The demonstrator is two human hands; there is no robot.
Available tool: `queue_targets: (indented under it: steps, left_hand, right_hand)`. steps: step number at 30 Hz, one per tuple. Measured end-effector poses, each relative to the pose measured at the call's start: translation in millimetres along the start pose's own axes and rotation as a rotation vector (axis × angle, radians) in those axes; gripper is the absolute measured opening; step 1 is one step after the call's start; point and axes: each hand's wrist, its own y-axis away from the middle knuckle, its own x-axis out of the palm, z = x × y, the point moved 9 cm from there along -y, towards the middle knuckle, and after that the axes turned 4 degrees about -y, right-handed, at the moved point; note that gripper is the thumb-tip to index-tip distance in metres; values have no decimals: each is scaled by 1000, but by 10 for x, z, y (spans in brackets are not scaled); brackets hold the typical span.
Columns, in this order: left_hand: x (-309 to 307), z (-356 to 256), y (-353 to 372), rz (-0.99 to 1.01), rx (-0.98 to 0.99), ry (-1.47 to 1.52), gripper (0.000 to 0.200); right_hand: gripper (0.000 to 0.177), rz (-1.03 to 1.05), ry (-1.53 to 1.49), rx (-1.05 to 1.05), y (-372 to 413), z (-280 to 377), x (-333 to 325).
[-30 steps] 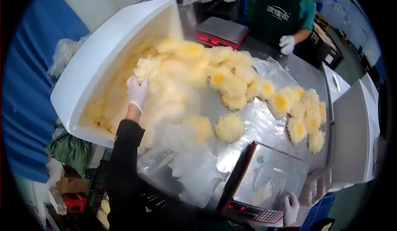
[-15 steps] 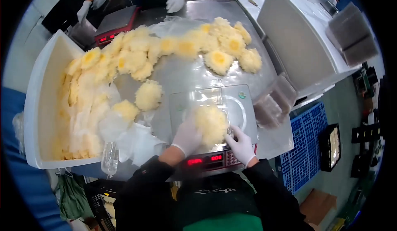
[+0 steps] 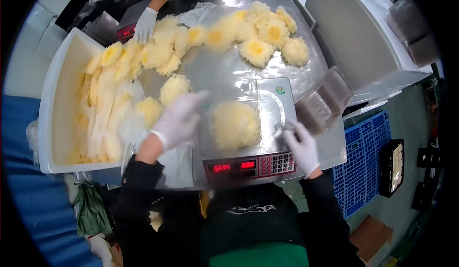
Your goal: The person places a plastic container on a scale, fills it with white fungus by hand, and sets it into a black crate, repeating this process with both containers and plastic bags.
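Note:
A pale yellow, frilly clump (image 3: 235, 125) lies on the metal plate of a scale (image 3: 277, 138) with a red lit display. My left hand (image 3: 179, 119), in a white glove, is off the scale's left edge, near a single clump (image 3: 175, 89); its fingers are blurred. My right hand (image 3: 300, 145), also gloved, is beside the scale's right edge, fingers apart and holding nothing visible. More clumps with yellow centres (image 3: 256, 51) lie across the far side of the metal table (image 3: 215, 80).
A white tub (image 3: 60, 119) of pale pieces stands at the left. Clear plastic containers (image 3: 322, 100) lie right of the scale. A co-worker's gloved hand (image 3: 145, 24) touches the far clumps. A large white box (image 3: 356, 42) stands at the right.
Both my hands have moved off the clump, left and right, leaving it on the scale. The co-worker's hand has reached down to the far clumps. The view has shifted.

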Motion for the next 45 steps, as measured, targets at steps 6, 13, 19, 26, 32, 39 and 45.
queue_targets:
  steps: [6, 13, 19, 26, 32, 39, 45]
  left_hand:
    - [-512, 924, 301, -105, -515, 273, 37]
    - [330, 1039, -79, -2, -733, 503, 52]
    - [1169, 894, -371, 77, -732, 893, 74]
    - [288, 21, -132, -26, -104, 763, 53]
    - [482, -94, 662, -79, -150, 286, 42]
    - [1227, -82, 1099, -89, -1001, 1283, 35]
    - [1058, -161, 1077, -232, -773, 1105, 28]
  right_hand:
    - [30, -127, 314, -515, 238, 745, -175]
    - [48, 116, 682, -893, 236, 1342, 1065]
    - [40, 439, 874, -696, -51, 604, 1750]
    - [25, 200, 588, -1001, 220, 1128, 1352]
    - [19, -10, 217, -581, 405, 453, 385]
    - [18, 234, -408, 277, 63, -234, 682]
    - [16, 312, -424, 202, -9, -155, 711]
